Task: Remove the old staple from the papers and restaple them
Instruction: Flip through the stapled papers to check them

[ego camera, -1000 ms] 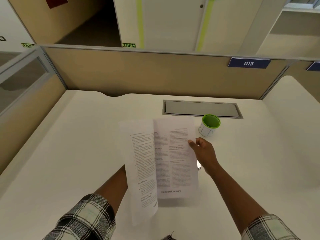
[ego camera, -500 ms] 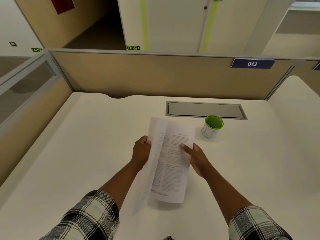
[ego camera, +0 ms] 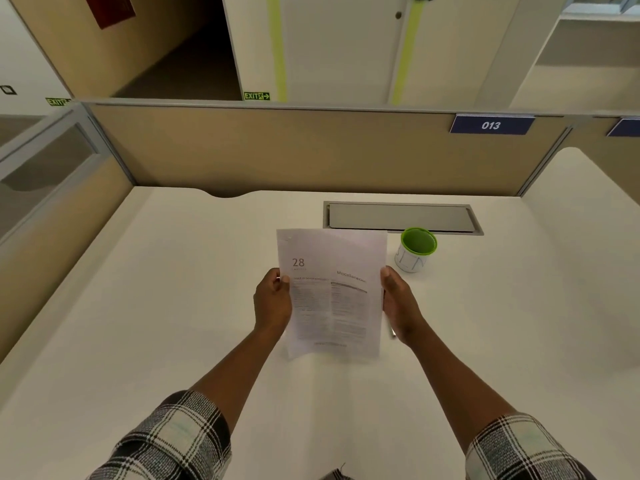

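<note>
The papers (ego camera: 330, 292) are white with grey and black print, and a grey "28" stands near the top left. The desk (ego camera: 145, 306) is off-white. The cup (ego camera: 415, 249) is white outside with a bright green rim and green inside. The sleeves (ego camera: 173, 441) carry a black, white and grey check pattern. The partition (ego camera: 294, 150) is tan. The number plate (ego camera: 491, 125) is dark blue with white digits. The cable tray lid (ego camera: 398, 217) is grey.
</note>
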`<action>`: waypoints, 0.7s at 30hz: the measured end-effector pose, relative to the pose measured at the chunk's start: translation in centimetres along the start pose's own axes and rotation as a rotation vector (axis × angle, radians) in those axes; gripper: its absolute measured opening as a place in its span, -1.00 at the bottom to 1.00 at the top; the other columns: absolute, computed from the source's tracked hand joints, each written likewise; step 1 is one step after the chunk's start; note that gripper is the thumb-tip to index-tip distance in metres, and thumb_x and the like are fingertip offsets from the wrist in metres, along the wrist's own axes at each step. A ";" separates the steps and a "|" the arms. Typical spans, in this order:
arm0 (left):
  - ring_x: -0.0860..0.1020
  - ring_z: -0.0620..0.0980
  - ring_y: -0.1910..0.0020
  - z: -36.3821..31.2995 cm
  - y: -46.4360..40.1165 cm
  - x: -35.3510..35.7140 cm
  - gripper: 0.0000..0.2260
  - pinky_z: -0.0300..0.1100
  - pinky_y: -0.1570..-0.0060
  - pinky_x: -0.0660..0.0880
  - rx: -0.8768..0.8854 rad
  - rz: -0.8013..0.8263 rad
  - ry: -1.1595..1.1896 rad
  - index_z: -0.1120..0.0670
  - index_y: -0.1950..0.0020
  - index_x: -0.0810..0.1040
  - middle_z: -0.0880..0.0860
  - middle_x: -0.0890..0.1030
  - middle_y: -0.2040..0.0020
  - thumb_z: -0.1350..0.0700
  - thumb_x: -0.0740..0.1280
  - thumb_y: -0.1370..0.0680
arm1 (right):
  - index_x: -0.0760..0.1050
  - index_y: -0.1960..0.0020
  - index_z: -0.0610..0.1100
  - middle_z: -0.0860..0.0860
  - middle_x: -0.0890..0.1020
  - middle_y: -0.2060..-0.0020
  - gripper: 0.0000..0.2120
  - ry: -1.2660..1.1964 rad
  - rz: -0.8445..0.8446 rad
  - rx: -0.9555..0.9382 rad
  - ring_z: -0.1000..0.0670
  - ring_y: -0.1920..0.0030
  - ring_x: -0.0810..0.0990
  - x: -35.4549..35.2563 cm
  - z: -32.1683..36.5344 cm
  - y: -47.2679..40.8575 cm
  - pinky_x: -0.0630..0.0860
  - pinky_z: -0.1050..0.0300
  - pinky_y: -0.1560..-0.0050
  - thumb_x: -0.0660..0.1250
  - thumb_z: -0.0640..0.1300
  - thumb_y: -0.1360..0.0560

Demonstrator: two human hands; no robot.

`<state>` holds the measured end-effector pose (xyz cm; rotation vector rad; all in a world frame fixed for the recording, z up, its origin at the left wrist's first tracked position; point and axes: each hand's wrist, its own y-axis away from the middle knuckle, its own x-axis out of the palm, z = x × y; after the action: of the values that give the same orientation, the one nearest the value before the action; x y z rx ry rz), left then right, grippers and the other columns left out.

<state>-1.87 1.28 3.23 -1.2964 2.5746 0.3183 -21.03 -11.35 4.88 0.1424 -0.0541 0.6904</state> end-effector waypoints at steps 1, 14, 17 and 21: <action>0.59 -0.13 0.14 -0.1 0.1 0.0 -0.84 -0.32 0.27 0.45 0.022 -0.018 0.005 0.07 0.00 0.55 -0.13 0.63 0.10 0.18 0.17 -0.63 | 0.49 -0.22 -0.07 -0.13 0.63 -0.14 -0.43 -0.002 -0.004 -0.024 -0.16 -0.17 0.59 0.0 0.1 0.1 0.55 -0.18 -0.13 0.22 0.35 -0.46; 0.55 -0.23 0.20 0.7 1.7 0.0 -0.86 -0.42 0.25 0.48 0.266 -0.050 0.112 0.01 0.05 0.41 -0.12 0.60 0.11 0.22 0.14 -0.62 | 0.49 -0.18 0.01 0.14 0.63 0.00 -0.82 0.412 -0.179 -0.193 0.24 0.00 0.58 0.8 -1.2 0.5 0.49 0.47 0.12 0.29 -0.07 -0.58; 0.56 -0.22 0.04 2.1 1.6 0.2 -0.80 -0.45 0.19 0.50 0.174 0.065 0.089 0.03 -0.14 0.44 -0.12 0.59 0.00 0.29 0.15 -0.62 | 0.48 -0.23 -0.05 0.09 0.62 -0.04 -0.77 0.427 -0.141 -0.158 0.21 -0.03 0.57 0.8 -2.4 0.7 0.47 0.50 0.11 0.29 -0.13 -0.58; 0.57 -0.12 -0.09 3.2 1.2 0.1 -0.72 -0.29 -0.03 0.51 0.021 0.180 0.059 0.06 -0.27 0.49 -0.05 0.61 -0.10 0.28 0.17 -0.62 | 0.46 -0.29 -0.09 0.07 0.61 -0.11 -0.72 0.503 -0.141 -0.100 0.10 -0.06 0.55 0.9 -3.3 0.3 0.44 0.53 0.12 0.26 -0.16 -0.59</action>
<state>-2.50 2.83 0.21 -1.0850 2.7430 0.2890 -20.54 -10.02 1.78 -0.1253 0.3995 0.5655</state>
